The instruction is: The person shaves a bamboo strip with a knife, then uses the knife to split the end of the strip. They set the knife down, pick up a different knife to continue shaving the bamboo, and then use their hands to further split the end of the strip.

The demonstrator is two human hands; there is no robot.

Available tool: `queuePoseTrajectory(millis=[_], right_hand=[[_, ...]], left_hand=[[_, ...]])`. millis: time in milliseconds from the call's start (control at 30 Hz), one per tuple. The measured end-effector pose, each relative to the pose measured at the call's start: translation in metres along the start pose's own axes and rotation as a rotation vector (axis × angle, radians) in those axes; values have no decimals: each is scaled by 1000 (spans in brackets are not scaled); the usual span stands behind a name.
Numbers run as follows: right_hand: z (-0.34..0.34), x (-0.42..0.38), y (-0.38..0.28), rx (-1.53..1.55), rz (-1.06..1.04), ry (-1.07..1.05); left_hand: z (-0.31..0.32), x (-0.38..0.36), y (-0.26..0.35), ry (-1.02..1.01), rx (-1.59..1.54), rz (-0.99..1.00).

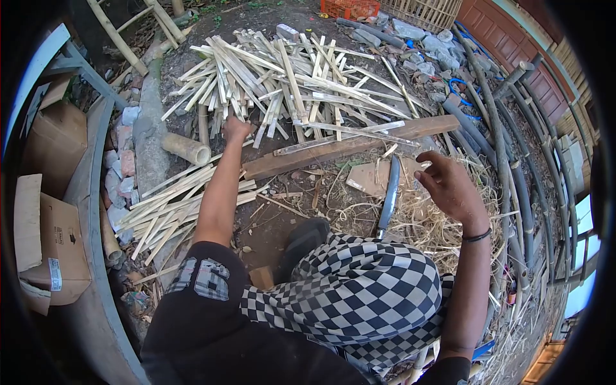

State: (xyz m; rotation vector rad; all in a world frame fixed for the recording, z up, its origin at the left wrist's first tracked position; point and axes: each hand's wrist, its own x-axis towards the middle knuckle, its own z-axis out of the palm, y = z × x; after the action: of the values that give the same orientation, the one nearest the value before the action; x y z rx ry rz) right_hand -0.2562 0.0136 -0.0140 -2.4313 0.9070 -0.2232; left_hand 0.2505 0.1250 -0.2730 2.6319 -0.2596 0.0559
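My left hand [237,130] reaches forward to the near edge of a big heap of split bamboo strips [289,77]. Its fingers are closed at the end of a bamboo strip and partly hidden. My right hand [447,183] is raised over pale shavings, fingers curled but apart, with nothing in them. Below and left of it a long-bladed knife [389,199] lies near my knee, its dark handle toward me. A thick wooden beam [353,146] crosses in front of me with a few strips on top. Thinner strips [173,208] lie in a second pile, left of my leg.
A short bamboo tube [186,149] lies beside my left forearm. Cardboard boxes [61,244] stand at the left under a grey wooden frame [96,192]. Long dark poles [497,128] run along the right. Plastic litter [427,54] and an orange crate [350,8] are at the back.
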Motion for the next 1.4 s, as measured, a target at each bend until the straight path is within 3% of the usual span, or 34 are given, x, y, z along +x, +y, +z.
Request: queuePoseTrajectory(millis=[67,133,200,333,367,400,467,500,567,667,933,1067,1300,1400], right_hand=[[1,-1,-3,-12,8,-17],[2,0,-1,-21,9,-26],[5,1,0,-31,12,-34],[5,0,5,-66,21,-35],[5,0,5,-73,26,-41],[5,-1,5,-72,26,-41],[2,-4,1,-47,37,-45],[1,-4,0,-49,36,-44],[-1,-5,-2,-53,62,-55],[0,-7,-1,-50,74,-52],[7,-9,16,-78,143,-80],[11,-8,23,-108,160,-86],[12,-6,14,-110,147,-84],[14,-7,14,-84,124,-69]], left_hand=[[11,14,-24,-204,-33,-9],[35,34,-43,-238,-47,88],[40,39,-48,-592,-683,-239],[39,47,-56,-601,-764,-328],[44,52,-55,-473,-645,-389],[41,55,-56,-473,-645,-388],[34,64,-60,-143,-335,-122],[30,69,-58,-142,-337,-123],[21,83,-50,78,-278,-30],[13,99,-38,117,-240,55],[6,106,-8,-54,-166,-77],[-17,57,6,-30,-174,-214],[8,23,-27,-229,101,22],[24,42,-44,-299,-136,-117]])
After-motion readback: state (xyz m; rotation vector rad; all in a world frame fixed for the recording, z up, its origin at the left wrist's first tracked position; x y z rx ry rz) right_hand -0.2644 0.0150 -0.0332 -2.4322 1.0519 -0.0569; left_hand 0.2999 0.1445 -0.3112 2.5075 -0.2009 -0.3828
